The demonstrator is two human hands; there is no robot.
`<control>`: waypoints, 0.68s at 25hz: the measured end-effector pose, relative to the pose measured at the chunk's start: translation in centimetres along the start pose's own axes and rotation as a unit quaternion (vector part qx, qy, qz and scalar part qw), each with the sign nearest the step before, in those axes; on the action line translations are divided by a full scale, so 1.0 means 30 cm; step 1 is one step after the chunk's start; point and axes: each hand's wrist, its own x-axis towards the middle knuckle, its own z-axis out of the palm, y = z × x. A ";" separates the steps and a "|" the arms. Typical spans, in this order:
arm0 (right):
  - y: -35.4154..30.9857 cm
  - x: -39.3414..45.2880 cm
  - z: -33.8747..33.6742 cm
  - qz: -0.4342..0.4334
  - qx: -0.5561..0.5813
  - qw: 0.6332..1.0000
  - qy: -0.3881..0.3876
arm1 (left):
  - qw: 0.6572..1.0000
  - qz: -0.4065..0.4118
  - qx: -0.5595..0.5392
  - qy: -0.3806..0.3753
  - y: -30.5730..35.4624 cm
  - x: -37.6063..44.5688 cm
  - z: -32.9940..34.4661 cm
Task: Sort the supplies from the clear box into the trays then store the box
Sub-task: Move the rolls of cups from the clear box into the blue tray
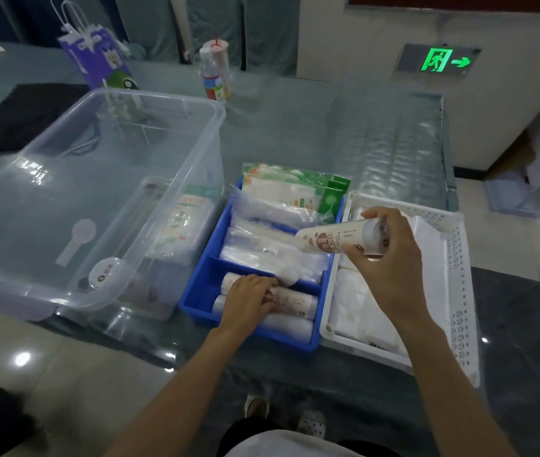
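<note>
The right hand grips a white printed tube by its capped end, fingers and thumb curled round it, holding it level above the seam between the two trays. The left hand lies on the printed tubes in the near compartment of the blue tray, fingers bent over the top one — whether it truly grips it I cannot tell. The far compartment of that tray holds clear plastic packets, with green-and-white sachets standing at its 12 o'clock end. Touching the blue tray at its 3 o'clock side is a white perforated basket with folded white packs inside. At the blue tray's 9 o'clock stands the clear box, tilted, with a wrapped pack leaning in its right end and a round white disc near its front. All rest on the glass-covered tabletop. Toward 12 o'clock stand a water bottle and a purple gift bag.
</note>
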 end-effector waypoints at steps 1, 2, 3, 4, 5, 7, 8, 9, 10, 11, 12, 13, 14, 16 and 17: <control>-0.001 -0.001 -0.003 -0.004 0.001 1.000 -0.002 | 1.000 0.001 -0.004 0.007 -0.003 -0.008 0.008; -0.002 -0.002 -0.006 -0.006 0.003 1.000 -0.004 | 1.000 0.000 -0.008 0.011 -0.007 -0.017 0.013; -0.003 -0.003 -0.007 -0.009 0.004 1.000 -0.005 | 1.000 -0.001 -0.011 0.010 -0.007 -0.024 0.013; -0.004 -0.003 -0.007 -0.011 0.004 1.000 -0.007 | 1.000 -0.004 -0.015 0.003 -0.006 -0.029 0.010; -0.005 -0.005 -0.005 -0.013 0.003 1.000 -0.009 | 1.000 -0.005 -0.020 -0.006 -0.006 -0.033 0.003; -0.007 -0.010 0.001 -0.016 0.008 1.000 -0.015 | 0.999 -0.021 -0.029 -0.021 -0.011 -0.037 -0.022; -0.010 -0.014 0.006 -0.017 0.016 1.000 -0.019 | 0.998 -0.042 -0.031 -0.023 -0.020 -0.042 -0.039; -0.013 -0.020 0.011 -0.017 0.022 0.999 -0.023 | 0.997 -0.066 -0.031 -0.023 -0.034 -0.050 -0.057; -0.017 -0.026 0.016 -0.018 0.025 0.999 -0.028 | 0.995 -0.087 -0.031 -0.021 -0.052 -0.060 -0.074; -0.019 -0.033 0.022 -0.018 0.027 0.999 -0.033 | 0.994 -0.102 -0.030 -0.017 -0.074 -0.073 -0.090; -0.021 -0.040 0.027 -0.019 0.028 0.999 -0.038 | 0.993 -0.111 -0.028 -0.013 -0.095 -0.088 -0.104; -0.020 -0.047 0.033 -0.021 0.029 0.998 -0.042 | 0.993 -0.118 -0.027 -0.010 -0.116 -0.103 -0.116; -0.017 -0.053 0.039 -0.022 0.030 0.998 -0.045 | 0.992 -0.123 -0.025 -0.008 -0.137 -0.115 -0.124; -0.009 -0.065 0.047 -0.023 0.030 0.998 -0.055 | 0.989 -0.147 -0.010 -0.010 -0.165 -0.140 -0.136; -0.006 -0.071 0.050 -0.022 0.030 0.997 -0.060 | 0.987 -0.162 0.009 -0.012 -0.172 -0.152 -0.138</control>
